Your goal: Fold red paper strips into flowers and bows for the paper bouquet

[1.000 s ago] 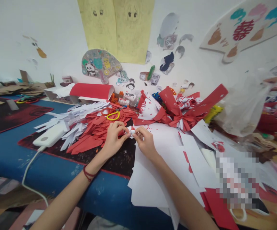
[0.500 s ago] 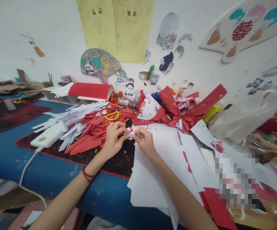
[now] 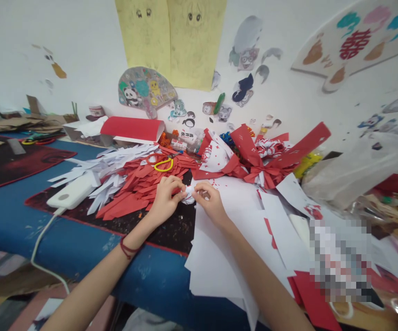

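Between my two hands is a small folded piece of white paper (image 3: 189, 196) with a little red on it. My left hand (image 3: 167, 196) pinches its left side between thumb and fingers. From the right, my right hand (image 3: 210, 200) pinches it as well, the fingertips of both hands close together. The fingers cover much of the piece. Left of my hands lies a heap of red paper strips (image 3: 130, 193), with white paper strips (image 3: 109, 161) behind and beside it. Yellow-handled scissors (image 3: 163, 164) rest on the red heap.
White paper sheets (image 3: 216, 266) lie under my right forearm. Behind them stand red and white paper bouquets (image 3: 264, 161). A white power strip (image 3: 71, 193) with a cable sits at left on the dark mat (image 3: 164, 234). A plastic bag (image 3: 350, 165) is at right.
The paper piece has turned a little between my fingers and shows less red. Both hands keep their pinch. The whole view has shifted slightly.
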`<act>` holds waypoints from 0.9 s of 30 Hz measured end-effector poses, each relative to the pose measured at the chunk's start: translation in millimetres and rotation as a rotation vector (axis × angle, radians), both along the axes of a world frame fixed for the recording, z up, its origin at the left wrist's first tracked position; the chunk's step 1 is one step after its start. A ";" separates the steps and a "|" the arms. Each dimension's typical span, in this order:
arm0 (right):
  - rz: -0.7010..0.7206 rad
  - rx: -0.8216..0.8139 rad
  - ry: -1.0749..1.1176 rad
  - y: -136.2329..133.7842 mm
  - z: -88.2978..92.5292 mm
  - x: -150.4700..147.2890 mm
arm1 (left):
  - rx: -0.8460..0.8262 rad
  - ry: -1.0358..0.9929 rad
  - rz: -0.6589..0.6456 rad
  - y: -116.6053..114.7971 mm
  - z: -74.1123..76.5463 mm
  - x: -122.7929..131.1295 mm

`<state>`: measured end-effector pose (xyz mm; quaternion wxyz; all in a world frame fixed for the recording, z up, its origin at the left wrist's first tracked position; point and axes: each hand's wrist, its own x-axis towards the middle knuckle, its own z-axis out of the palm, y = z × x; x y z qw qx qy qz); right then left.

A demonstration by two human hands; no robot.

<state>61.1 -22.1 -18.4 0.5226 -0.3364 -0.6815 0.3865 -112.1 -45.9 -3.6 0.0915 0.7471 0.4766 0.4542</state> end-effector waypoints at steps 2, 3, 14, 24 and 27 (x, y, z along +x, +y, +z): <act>0.041 -0.077 0.053 0.2 -0.9 -1.3 | 0.007 -0.032 0.025 2.5 -2.0 -1.9; 0.094 -0.131 0.081 0.2 -1.4 -2.0 | 0.008 -0.046 0.031 3.5 -2.9 -2.5; 0.413 -0.294 0.176 -1.4 -1.2 -3.4 | 0.017 -0.053 0.019 2.3 0.2 -4.1; 0.406 -0.336 0.230 -5.4 6.5 -3.6 | 0.104 0.011 0.083 -6.2 6.2 0.1; 0.425 -0.339 0.224 -5.3 5.0 -3.8 | 0.102 0.022 0.073 -6.9 4.7 0.8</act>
